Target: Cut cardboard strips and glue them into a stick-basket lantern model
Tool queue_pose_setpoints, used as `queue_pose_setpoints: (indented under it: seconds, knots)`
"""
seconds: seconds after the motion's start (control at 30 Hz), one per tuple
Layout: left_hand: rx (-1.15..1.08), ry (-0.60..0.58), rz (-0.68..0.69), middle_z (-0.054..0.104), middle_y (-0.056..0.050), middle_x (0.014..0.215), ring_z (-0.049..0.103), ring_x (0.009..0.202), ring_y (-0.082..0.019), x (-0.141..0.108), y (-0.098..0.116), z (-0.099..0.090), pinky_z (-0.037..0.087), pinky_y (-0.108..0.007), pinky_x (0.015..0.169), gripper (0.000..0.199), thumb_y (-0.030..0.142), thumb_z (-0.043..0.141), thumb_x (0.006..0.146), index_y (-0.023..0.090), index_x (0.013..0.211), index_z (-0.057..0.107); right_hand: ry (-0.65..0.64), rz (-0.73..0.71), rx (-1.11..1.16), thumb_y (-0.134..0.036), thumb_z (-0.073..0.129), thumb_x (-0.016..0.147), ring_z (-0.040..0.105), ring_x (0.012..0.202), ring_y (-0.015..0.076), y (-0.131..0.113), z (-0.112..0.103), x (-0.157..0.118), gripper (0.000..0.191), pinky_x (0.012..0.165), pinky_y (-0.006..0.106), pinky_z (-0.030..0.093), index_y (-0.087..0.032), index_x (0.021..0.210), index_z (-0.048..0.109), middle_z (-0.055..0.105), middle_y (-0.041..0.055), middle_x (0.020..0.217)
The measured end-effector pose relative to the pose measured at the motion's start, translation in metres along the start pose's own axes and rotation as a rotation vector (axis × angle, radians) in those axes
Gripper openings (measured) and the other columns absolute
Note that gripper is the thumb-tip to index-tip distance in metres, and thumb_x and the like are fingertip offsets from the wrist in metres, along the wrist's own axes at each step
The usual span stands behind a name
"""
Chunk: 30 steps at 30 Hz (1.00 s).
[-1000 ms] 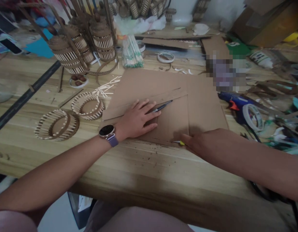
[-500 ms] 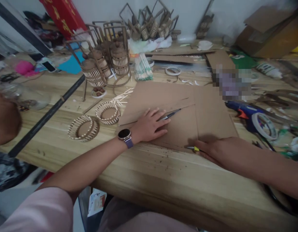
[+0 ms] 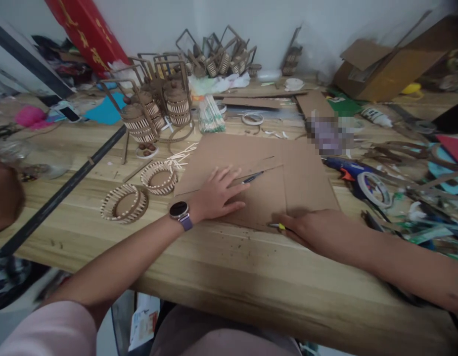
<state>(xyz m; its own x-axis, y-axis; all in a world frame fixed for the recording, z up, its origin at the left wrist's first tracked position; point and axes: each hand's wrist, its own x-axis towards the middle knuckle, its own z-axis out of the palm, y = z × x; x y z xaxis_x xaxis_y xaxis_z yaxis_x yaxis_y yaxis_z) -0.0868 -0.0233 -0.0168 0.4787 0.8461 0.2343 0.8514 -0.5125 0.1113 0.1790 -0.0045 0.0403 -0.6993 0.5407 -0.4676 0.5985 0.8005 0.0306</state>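
A flat brown cardboard sheet [image 3: 303, 173] lies on the wooden table in front of me. My left hand [image 3: 219, 194] presses flat on it with fingers spread. A dark pen [image 3: 253, 177] rests on the sheet by its fingertips, close to thin drawn or cut lines. At the sheet's near edge, my right hand [image 3: 312, 228] is closed around a small yellow utility knife [image 3: 279, 226]. The knife's thin tip points left along the cardboard, while its handle is mostly hidden in my fist.
Two slatted rings [image 3: 125, 203] stand left of the sheet. Small lidded baskets [image 3: 140, 123] with tall handles are behind them. A blue glue gun [image 3: 347, 168] and a tape roll [image 3: 375, 190] lie right. A dark bar [image 3: 66, 190] crosses the left side, near another person's hand [image 3: 4, 198].
The view has turned to the right, so most things appear further left. Both hands keep nearly the same places on the cardboard, with the knife still at its near edge.
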Motion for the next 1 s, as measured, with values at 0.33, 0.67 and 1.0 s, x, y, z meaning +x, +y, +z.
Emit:
queue_pose_setpoints:
  seconds: [0.33,0.67,1.0]
  knots:
    - [0.492,-0.098,-0.617,0.070,-0.015,0.100,0.055,0.104,-0.041,-0.082,-0.029,-0.078,0.045,-0.053,0.080,0.023,0.032,0.050,0.091,0.021,0.102,0.067,0.044,-0.013,0.029,-0.024,0.041,0.098,0.073,0.080,0.0270,0.002,0.007,0.001,0.034,0.057,0.029,0.038,-0.021,0.125,0.062,0.077,0.0095,0.088]
    - [0.531,0.001,-0.452,0.072,-0.010,0.087,0.059,0.092,-0.033,-0.026,-0.046,-0.106,0.039,-0.047,0.080,0.023,0.025,0.044,0.092,0.026,0.098,0.066,0.021,0.018,0.004,-0.022,0.043,0.097,0.074,0.084,0.0264,-0.008,-0.005,-0.004,0.030,0.062,0.030,0.044,-0.018,0.118,0.065,0.077,0.0108,0.090]
    - [0.301,-0.014,-0.284,0.060,-0.013,0.137,0.051,0.127,-0.029,0.058,-0.041,-0.055,0.039,-0.043,0.106,0.038,0.028,0.059,0.092,0.016,0.129,0.058,0.048,0.053,0.043,-0.022,0.042,0.098,0.074,0.087,0.0278,-0.011,-0.001,-0.004,0.030,0.063,0.031,0.044,-0.019,0.116,0.065,0.077,0.0120,0.092]
